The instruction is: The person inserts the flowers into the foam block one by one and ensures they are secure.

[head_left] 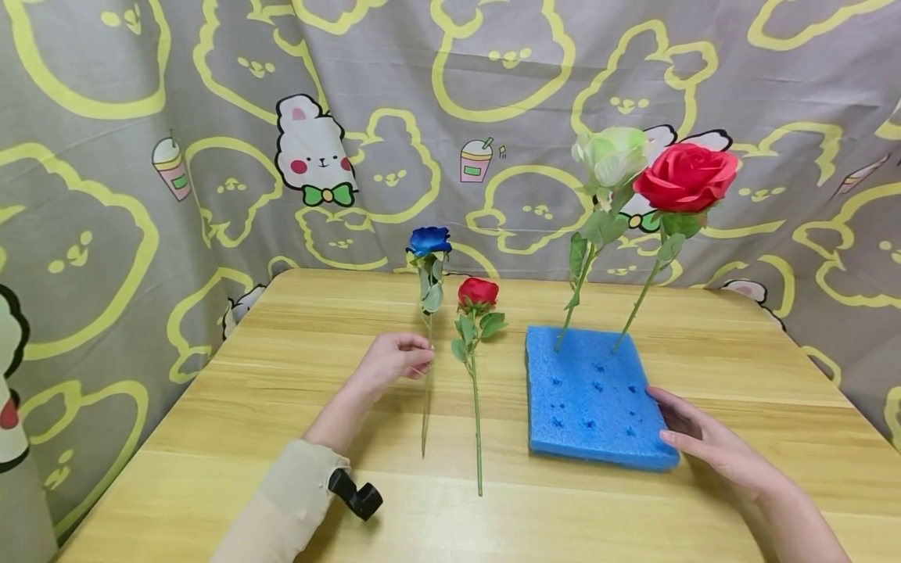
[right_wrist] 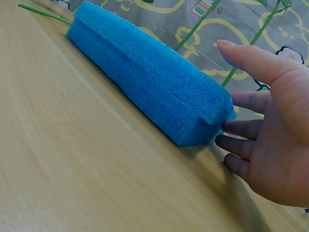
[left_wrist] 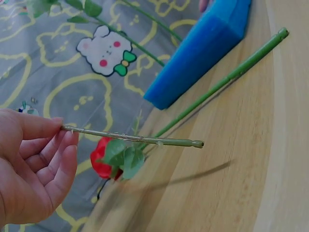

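Note:
My left hand (head_left: 397, 360) pinches the stem of a blue artificial rose (head_left: 428, 242) between thumb and fingertips. In the left wrist view the lower end of that stem (left_wrist: 169, 141) hangs above the table. Just right of it, a small red rose (head_left: 478, 292) lies on the wood. Beside the right edge of a blue foam block (head_left: 577, 438) is my right hand (head_left: 704, 442), fingers loosely extended and touching its side. A pale green-white rose (head_left: 611, 156) and a large red rose (head_left: 686, 178) stand upright in the foam's far part. Several holes dot its top.
The wooden table (head_left: 246, 407) reaches back to a grey curtain (head_left: 394, 70) with yellow cartoon outlines. A black clip-like mount (head_left: 357, 496) is fixed on the left wrist over a beige sleeve (head_left: 288, 493).

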{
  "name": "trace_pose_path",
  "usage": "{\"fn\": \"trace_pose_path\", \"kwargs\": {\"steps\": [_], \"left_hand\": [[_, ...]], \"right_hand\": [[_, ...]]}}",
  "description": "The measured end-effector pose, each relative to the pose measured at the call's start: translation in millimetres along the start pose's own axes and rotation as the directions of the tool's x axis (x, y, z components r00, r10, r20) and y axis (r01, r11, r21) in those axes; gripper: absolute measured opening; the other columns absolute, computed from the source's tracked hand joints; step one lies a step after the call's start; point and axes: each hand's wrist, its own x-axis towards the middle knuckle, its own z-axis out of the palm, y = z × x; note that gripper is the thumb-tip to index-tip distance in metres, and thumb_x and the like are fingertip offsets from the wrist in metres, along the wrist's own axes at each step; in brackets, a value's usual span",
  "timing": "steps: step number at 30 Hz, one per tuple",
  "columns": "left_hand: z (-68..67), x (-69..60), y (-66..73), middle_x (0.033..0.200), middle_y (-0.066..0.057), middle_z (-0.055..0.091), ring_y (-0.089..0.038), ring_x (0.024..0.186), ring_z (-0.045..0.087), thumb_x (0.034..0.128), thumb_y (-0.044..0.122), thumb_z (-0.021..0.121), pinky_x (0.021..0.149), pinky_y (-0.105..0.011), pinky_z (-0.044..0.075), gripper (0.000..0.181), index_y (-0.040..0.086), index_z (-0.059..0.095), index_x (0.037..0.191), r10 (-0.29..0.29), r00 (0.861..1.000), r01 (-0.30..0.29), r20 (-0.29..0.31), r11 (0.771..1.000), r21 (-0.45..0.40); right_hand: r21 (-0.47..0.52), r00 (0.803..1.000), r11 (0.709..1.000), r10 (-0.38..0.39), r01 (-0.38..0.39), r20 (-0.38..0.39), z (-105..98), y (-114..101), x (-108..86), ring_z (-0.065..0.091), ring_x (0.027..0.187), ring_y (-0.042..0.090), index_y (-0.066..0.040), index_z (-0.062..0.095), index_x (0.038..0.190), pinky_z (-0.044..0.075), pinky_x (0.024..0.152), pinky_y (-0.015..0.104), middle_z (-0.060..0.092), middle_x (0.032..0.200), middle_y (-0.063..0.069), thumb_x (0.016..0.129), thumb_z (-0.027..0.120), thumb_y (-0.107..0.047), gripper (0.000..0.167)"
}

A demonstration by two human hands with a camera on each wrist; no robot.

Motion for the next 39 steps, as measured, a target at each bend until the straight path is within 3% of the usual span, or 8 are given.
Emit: {"fn": "trace_pose_path", "kwargs": {"steps": [7,15,22,32,39], "left_hand": [[11.9,-3.4,11.2,0.077,-0.014,0.063,-0.013,0.063,0.058,0.0839,-0.002,0.063,0.064,-0.032,0.054,0.014,-0.011,0.061,0.094,0.062,0.998,-0.062,0.013,0.998,0.01],[26.2,-6.4,28.0,0.076,-0.013,0.063,-0.014,0.065,0.06,0.0846,0.001,0.064,0.065,-0.035,0.054,0.013,-0.009,0.063,0.093,0.134,0.99,-0.138,0.051,0.988,0.072],[33.4,-9.8,38.8,0.075,-0.009,0.063,-0.012,0.065,0.058,0.0842,0.001,0.064,0.066,-0.036,0.054,0.013,-0.009,0.064,0.093,0.186,0.981,-0.192,0.062,0.977,0.097],[52.3,-20.2,58.2,0.077,-0.008,0.065,-0.024,0.07,0.061,0.0829,0.001,0.066,0.064,-0.031,0.052,0.008,-0.003,0.068,0.09,0.298,0.952,-0.304,0.072,0.945,0.119],[68.4,-29.6,70.4,0.08,-0.004,0.065,-0.016,0.071,0.06,0.0842,0.006,0.067,0.064,-0.027,0.051,0.01,0.003,0.069,0.093,0.356,0.926,-0.374,0.129,0.912,0.17]], "right_hand": [[-0.001,1.0,1.0,0.007,-0.007,-0.003,0.5,-0.9,-0.5,0.031,0.118,-0.016,0.007,0.018,0.143,0.029,0.091,0.005,0.03,0.135,-0.026,0.096,0.043,-0.002,0.053],[0.013,1.0,1.0,0.016,-0.016,-0.008,1.8,-0.3,-2.3,0.032,0.118,-0.015,0.008,0.016,0.143,0.03,0.091,0.006,0.03,0.135,-0.023,0.097,0.042,-0.002,0.054],[0.066,0.998,0.995,-0.069,0.069,-0.005,1.3,-0.3,0.5,0.035,0.121,-0.01,0.014,0.011,0.141,0.029,0.094,0.008,0.03,0.137,-0.019,0.094,0.043,0.004,0.057],[0.103,0.998,0.993,-0.056,0.054,0.012,0.8,-0.7,-0.6,0.034,0.122,-0.01,0.011,0.006,0.143,0.029,0.094,0.008,0.025,0.145,-0.004,0.093,0.044,0.004,0.063],[0.11,0.998,0.992,-0.064,0.063,0.008,0.6,-0.6,-0.1,0.034,0.122,-0.009,0.011,0.006,0.142,0.029,0.095,0.009,0.023,0.147,0.0,0.093,0.044,0.005,0.062]]}}
